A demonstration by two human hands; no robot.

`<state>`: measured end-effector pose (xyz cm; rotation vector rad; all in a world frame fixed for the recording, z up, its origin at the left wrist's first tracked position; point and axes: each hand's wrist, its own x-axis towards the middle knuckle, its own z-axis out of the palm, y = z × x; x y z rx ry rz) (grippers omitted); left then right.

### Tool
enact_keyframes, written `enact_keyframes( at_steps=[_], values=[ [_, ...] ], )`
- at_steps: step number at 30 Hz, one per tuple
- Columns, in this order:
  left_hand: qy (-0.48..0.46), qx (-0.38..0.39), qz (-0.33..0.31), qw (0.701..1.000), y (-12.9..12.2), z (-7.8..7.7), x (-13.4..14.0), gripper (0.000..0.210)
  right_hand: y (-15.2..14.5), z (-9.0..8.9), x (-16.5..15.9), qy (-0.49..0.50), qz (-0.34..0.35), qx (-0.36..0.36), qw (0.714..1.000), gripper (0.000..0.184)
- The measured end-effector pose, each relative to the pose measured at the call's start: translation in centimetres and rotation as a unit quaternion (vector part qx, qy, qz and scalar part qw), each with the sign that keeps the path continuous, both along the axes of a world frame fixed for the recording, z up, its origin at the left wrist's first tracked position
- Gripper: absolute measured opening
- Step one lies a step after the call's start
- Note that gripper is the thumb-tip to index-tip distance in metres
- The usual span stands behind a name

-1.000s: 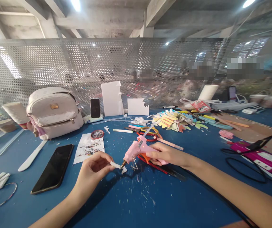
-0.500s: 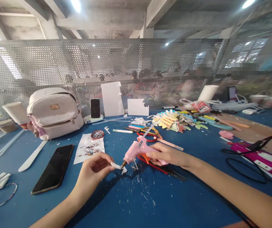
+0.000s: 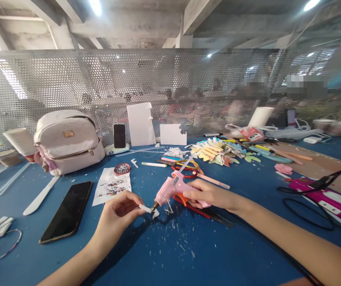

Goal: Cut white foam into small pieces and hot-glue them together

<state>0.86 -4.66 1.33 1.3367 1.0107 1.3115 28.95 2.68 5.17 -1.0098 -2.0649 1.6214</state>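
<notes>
My right hand [image 3: 201, 193] is wrapped round the handle of a pink hot glue gun [image 3: 167, 190], with a clear glue stick [image 3: 186, 163] poking out of its back. The gun's metal tip points down to the left and meets a small white piece [image 3: 145, 208], which my left hand [image 3: 124, 208] pinches between thumb and fingers. Another white scrap [image 3: 155, 214] hangs at the tip; whether it is joined to the pinched piece I cannot tell. Beneath the gun lies a red and black tool [image 3: 198, 210], partly hidden by it.
A black phone [image 3: 67, 212] and a paper with beads [image 3: 110, 186] lie to the left, a pale backpack [image 3: 69, 145] behind. Coloured cut pieces [image 3: 212, 151] and scissors [image 3: 194, 171] sit beyond the gun. At right is a magenta power strip [image 3: 325, 198] with black cords.
</notes>
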Motion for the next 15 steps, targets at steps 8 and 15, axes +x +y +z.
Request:
enact_keyframes(
  at_steps=[8,15],
  values=[
    [0.011,0.007,-0.01,1.0,0.12,-0.04,-0.07,0.014,-0.12,0.13,-0.24,-0.002,-0.005,-0.007,1.0,0.055],
    [0.014,0.008,-0.014,1.0,-0.16,0.15,0.06,0.013,-0.46,0.43,-0.42,-0.005,-0.009,0.01,1.0,0.056]
  ],
)
